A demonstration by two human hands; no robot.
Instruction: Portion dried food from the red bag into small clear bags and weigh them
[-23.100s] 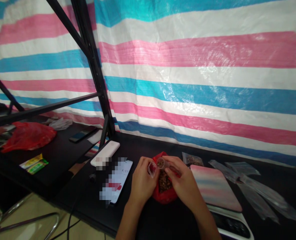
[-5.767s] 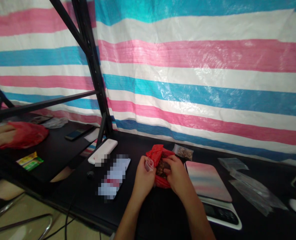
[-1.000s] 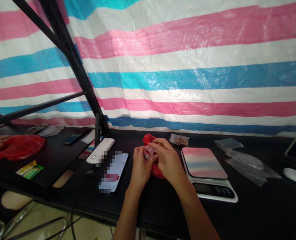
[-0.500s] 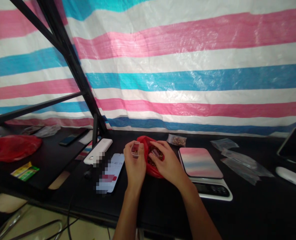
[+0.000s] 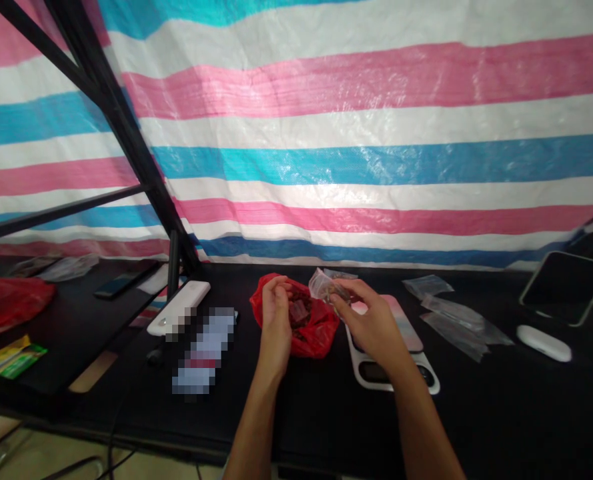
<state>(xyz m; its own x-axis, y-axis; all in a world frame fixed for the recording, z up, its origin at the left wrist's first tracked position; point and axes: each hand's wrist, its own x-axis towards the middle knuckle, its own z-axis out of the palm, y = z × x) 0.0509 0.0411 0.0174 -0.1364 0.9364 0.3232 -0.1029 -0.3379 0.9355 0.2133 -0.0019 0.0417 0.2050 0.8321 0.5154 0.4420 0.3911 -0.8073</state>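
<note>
The tabletop (image 5: 326, 420) looks matt, black and smooth. Near its middle, the red bag (image 5: 322, 340) is thin, crinkled, glossy plastic around rough brown pieces (image 5: 302, 329). The small pouch (image 5: 320, 283) is clear, shiny film. The scale (image 5: 375, 372) pairs a smooth white plastic body with a glossy plate (image 5: 405, 327). Slick, clear sleeves (image 5: 456, 319) lie toward the right edge. Beyond the far edge, the striped sheet (image 5: 326, 160) is creased, shiny plastic.

Free room on black tabletop (image 5: 506, 420), front right; phone (image 5: 207, 348) blocks left of red bag (image 5: 321, 341), scale (image 5: 402, 321) right, gap seemingly slim
</note>
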